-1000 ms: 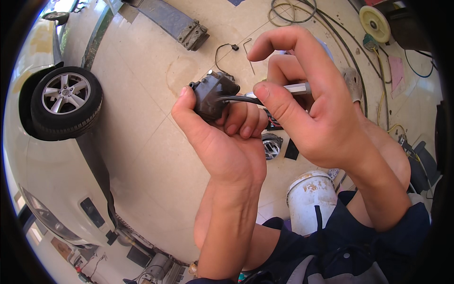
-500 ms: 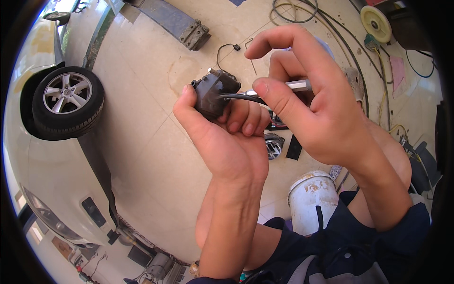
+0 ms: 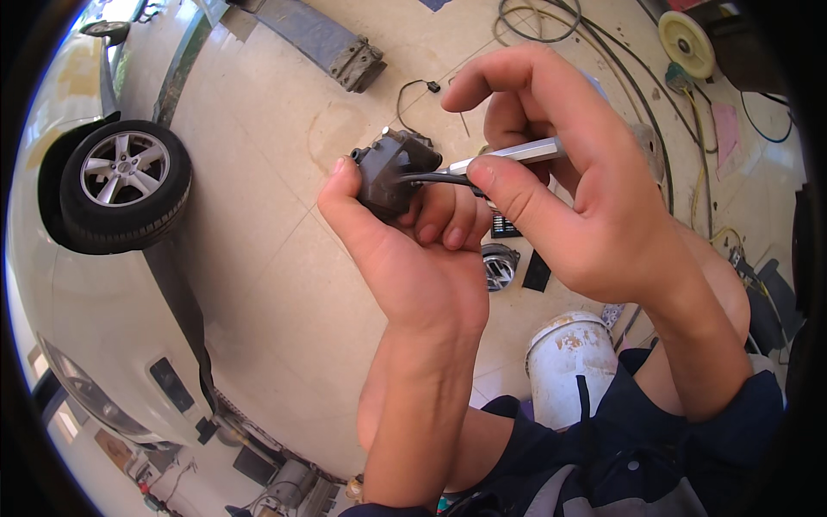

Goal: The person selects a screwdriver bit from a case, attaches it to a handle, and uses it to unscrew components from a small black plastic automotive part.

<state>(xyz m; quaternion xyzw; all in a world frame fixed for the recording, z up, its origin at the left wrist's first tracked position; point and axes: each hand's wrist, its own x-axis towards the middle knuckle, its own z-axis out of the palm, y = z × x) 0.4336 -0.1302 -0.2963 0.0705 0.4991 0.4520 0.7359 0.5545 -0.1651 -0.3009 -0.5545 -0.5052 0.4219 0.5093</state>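
My left hand (image 3: 422, 258) is closed around a dark plastic housing (image 3: 388, 179), held up in front of me with my thumb along its left side. A short metal pin stands out at its top. From its right side a black cable (image 3: 439, 177) runs to my right thumb. My right hand (image 3: 577, 189) holds a slim silver tool with a faceted handle (image 3: 517, 153), pointed at the housing; its tip is hidden. The right index finger arches clear of the tool, while the thumb rests near the cable. Whether the thumb presses the cable I cannot tell.
A light-coloured car with a raised wheel (image 3: 125, 168) stands at left. Below my hands are a white bucket (image 3: 568, 366), a round emblem-like part (image 3: 500, 267) and a black strip (image 3: 536, 271) on the floor. Cables and a pale reel (image 3: 687, 45) lie at upper right.
The silver tool has tilted, and more of its handle shows between my right fingers. My right hand has shifted slightly; the housing stays almost in place in my left hand.
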